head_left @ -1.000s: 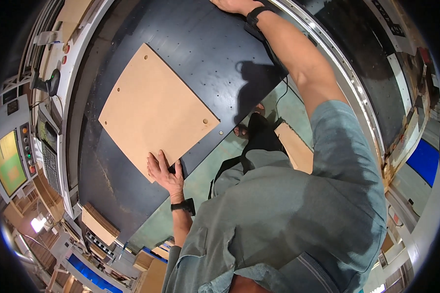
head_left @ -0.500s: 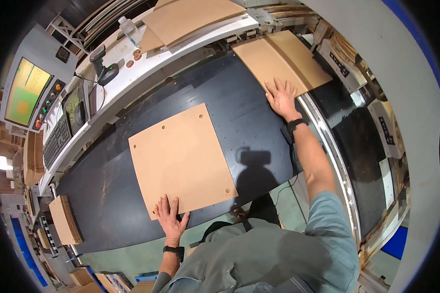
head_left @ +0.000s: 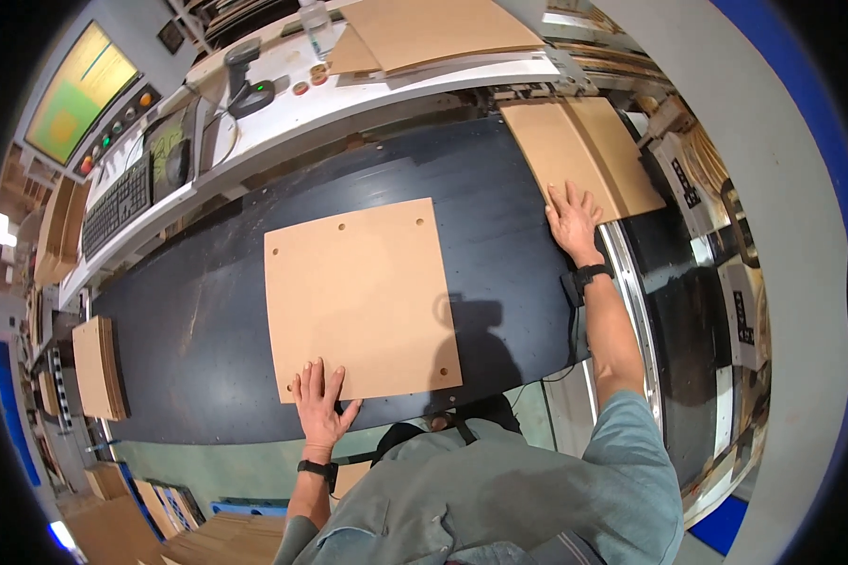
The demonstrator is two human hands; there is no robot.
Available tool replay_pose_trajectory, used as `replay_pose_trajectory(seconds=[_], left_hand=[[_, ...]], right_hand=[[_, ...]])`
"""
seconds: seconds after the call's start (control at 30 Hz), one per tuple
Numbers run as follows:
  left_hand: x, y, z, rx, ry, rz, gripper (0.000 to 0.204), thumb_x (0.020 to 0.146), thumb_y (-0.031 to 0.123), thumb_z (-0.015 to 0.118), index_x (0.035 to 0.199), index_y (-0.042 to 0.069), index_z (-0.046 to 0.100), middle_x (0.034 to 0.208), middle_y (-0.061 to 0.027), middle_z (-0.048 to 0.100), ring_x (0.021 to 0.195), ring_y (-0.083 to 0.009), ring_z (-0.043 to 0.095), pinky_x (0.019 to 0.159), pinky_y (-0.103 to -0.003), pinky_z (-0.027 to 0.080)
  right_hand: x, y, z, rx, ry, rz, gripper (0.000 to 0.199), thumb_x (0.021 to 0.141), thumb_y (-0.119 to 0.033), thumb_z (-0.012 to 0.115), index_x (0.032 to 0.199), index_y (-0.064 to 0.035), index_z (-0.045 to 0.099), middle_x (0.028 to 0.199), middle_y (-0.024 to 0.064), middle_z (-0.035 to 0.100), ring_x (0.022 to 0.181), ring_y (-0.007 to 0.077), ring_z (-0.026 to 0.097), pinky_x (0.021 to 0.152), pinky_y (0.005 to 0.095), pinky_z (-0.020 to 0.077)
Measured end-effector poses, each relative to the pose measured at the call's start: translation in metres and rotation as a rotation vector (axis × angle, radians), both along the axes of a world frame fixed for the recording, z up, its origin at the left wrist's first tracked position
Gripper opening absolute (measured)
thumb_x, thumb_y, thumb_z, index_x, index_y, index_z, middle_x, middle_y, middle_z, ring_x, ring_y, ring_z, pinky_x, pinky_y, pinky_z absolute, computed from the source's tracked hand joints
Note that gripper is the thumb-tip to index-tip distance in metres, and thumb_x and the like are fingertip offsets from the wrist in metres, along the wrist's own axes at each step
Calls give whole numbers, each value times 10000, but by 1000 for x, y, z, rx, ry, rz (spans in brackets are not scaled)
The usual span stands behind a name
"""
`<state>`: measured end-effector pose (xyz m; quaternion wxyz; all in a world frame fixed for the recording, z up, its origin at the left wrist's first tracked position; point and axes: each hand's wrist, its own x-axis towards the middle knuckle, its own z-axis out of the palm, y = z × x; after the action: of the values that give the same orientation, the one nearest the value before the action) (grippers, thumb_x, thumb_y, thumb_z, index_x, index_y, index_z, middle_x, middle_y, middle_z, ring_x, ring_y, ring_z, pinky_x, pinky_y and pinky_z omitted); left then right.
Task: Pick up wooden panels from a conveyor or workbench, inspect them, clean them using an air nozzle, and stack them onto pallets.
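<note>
A square tan board (head_left: 363, 292) with round holes near its edges lies flat on a black work surface (head_left: 188, 339). My left hand (head_left: 321, 407) rests on the board's near-left corner, fingers spread out and thumb toward the near edge. Off to the right, my right hand (head_left: 575, 228) lies with open fingers on the near end of another tan board (head_left: 554, 151). A raised step or overlapping edge runs along that second board, which extends over the metal rail (head_left: 631, 282). Neither hand is wrapped round anything.
A white shelf along the back carries a keyboard (head_left: 118, 207), a handheld scanner (head_left: 247, 85), a clear bottle (head_left: 316, 26) and more tan boards (head_left: 443, 33). A screen (head_left: 80, 92) stands at far left. Stacked boards (head_left: 94, 367) sit at the left end.
The whole view has turned slightly, so the square board appears straighter. Both hands stay flat on the same boards, with no clear shift against them.
</note>
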<state>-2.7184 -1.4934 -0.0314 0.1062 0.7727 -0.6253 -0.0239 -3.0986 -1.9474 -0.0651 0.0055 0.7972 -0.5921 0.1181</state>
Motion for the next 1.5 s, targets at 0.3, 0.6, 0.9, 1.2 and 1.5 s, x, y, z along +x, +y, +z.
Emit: replay_pose_trajectory(seconds=[0.3,0.6,0.9,1.2,1.5], left_hand=[[-2,8,-4,-8,116,-2,711,850,501,667,1481,247,459,1542,-180,361,1423,-388,331,1160,-588,240],[-43,109,-23,-532,469,991,627,832,272,750,1364,67,490,1391,-236,442,1312,-434,423,1102,-509,361],[34,149,-28,-1125,1637,1342,606,897,262,751,1344,13,426,1152,-119,579,895,-191,637,796,-340,546],[163,287,-38,-864,2037,1046,302,973,285,639,1160,48,626,1035,-63,696,868,-166,677,779,-339,566],[265,390,29,-968,1782,825,244,975,200,608,1151,34,640,1027,-58,705,859,-143,677,709,-297,560]], right_hand=[[-50,-25,-32,-147,79,107,528,978,-352,565,1446,-115,497,1458,258,464,1318,454,435,1103,586,314],[172,183,31,279,-420,587,490,936,-223,639,1319,51,502,1144,277,572,1023,415,589,894,456,487],[320,305,28,-18,-92,525,553,900,-301,698,1315,2,495,1126,255,548,1047,432,553,865,507,479],[447,434,4,436,-569,592,639,902,-290,717,1359,56,433,1213,182,571,1069,321,593,914,450,488],[526,546,44,1421,-1225,249,410,1025,-182,522,1371,31,472,1296,146,593,1106,268,635,922,400,559]])
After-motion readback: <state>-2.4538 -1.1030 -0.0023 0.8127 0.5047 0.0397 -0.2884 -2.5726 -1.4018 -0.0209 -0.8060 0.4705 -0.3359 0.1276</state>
